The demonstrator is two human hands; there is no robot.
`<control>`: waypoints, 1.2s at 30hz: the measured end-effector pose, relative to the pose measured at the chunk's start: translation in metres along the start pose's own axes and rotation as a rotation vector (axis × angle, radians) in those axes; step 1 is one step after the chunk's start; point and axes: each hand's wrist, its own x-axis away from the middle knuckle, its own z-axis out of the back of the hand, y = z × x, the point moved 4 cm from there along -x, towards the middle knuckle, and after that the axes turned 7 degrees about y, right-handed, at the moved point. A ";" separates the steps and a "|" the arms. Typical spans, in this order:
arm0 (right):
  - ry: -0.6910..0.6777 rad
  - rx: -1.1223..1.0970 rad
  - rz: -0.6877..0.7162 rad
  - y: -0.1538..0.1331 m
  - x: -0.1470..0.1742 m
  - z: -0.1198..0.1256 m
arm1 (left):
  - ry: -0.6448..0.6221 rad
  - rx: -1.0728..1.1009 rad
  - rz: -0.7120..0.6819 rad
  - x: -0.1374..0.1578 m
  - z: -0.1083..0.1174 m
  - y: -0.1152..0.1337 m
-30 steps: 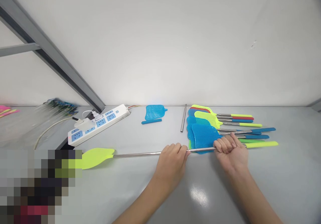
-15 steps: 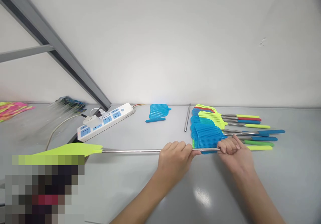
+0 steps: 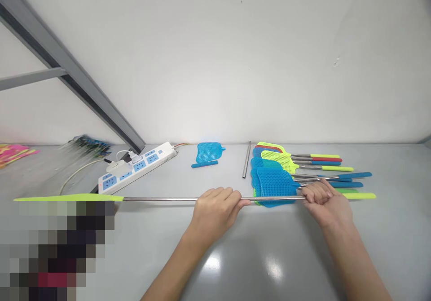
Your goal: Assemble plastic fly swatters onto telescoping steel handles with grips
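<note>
Both hands hold a long yellow-green fly swatter point(image 3: 148, 198) level above the table. My left hand point(image 3: 213, 209) is closed round its metal telescopic rod, palm down. Farther right, my right hand point(image 3: 325, 202) grips the rod near the yellow-green handle, which sticks out beyond the fist. The swatter's head points left and shows nearly edge-on. Behind the right hand lies a pile of fly swatters in blue, yellow-green, red and green, with a blue swatter head point(image 3: 276, 185) at the front, partly covered by the held rod.
A loose metal rod point(image 3: 247, 159) lies left of the pile. Farther left are a separate blue swatter head point(image 3: 209, 152) and a blue handle point(image 3: 204, 164). A white power strip point(image 3: 138, 168) with plugs stands near the wall. Plastic-wrapped items point(image 3: 89, 143) lie at the left.
My hands have moved apart along the rod, and the swatter is longer between them. Its head has turned nearly edge-on. The whole view has shifted slightly.
</note>
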 end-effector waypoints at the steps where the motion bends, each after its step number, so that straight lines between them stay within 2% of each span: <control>1: 0.004 0.005 0.007 -0.002 -0.001 0.000 | -0.011 0.002 0.001 0.000 -0.001 0.001; 7: -0.104 0.066 0.065 -0.011 -0.002 0.000 | -0.034 0.036 0.030 0.000 -0.007 0.005; 14: -0.127 0.046 0.053 -0.002 -0.001 -0.002 | -0.073 0.118 0.135 0.003 -0.016 -0.001; 36: -0.039 0.065 0.012 0.005 -0.001 -0.002 | -0.069 0.169 0.191 0.005 -0.021 0.001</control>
